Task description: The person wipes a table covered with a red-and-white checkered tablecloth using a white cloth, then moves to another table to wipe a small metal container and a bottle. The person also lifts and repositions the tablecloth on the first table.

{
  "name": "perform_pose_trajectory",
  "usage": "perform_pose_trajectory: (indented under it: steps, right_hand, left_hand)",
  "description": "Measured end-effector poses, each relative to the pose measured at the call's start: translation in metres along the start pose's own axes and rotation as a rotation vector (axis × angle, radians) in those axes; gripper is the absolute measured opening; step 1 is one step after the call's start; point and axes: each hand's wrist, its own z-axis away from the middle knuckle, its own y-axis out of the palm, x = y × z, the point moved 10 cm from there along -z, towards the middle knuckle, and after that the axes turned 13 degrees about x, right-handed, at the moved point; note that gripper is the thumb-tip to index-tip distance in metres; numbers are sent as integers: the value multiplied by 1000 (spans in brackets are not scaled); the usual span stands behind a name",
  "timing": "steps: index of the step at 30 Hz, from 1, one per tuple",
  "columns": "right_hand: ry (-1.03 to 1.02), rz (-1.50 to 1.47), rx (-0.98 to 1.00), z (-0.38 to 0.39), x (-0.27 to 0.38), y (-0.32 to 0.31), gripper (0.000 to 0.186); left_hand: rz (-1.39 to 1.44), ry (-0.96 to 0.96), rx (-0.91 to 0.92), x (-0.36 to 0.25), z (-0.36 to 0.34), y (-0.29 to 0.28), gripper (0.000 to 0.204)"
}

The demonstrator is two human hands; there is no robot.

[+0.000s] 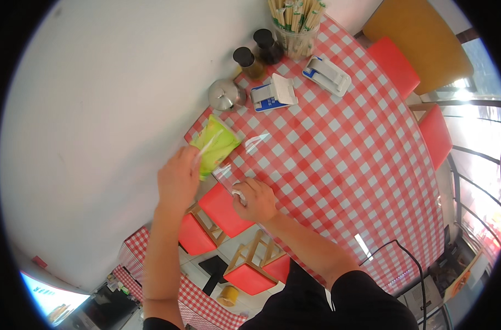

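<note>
My left hand grips the edge of a light green soft tissue packet over the table corner nearest the wall. At the edge of the red-and-white checked table, my right hand is closed, and a crumpled white tissue shows between its fingers. Beyond the packet stand a round metal pot with a lid and an opened blue-and-white box.
Two dark-capped bottles and a clear tub of wrapped chopsticks stand along the wall. Another white-and-blue box lies nearby. Red-seated stools stand below the table edge. A black cable crosses at the right.
</note>
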Motion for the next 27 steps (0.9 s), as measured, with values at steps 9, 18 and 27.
perform_pose_trajectory:
  steps: [9,18,27]
  right_hand:
    - [8,19,-38,3,-1,4,22]
    - [138,-105,-112,15,-20,-6,20]
    - [423,-485,-452,48,-99,-154,23]
  left_hand:
    - [83,81,-276,48,-27,21,20]
    - [230,-15,-354,38,73,22,49]
    - [458,-415,-18,106,433,238,18]
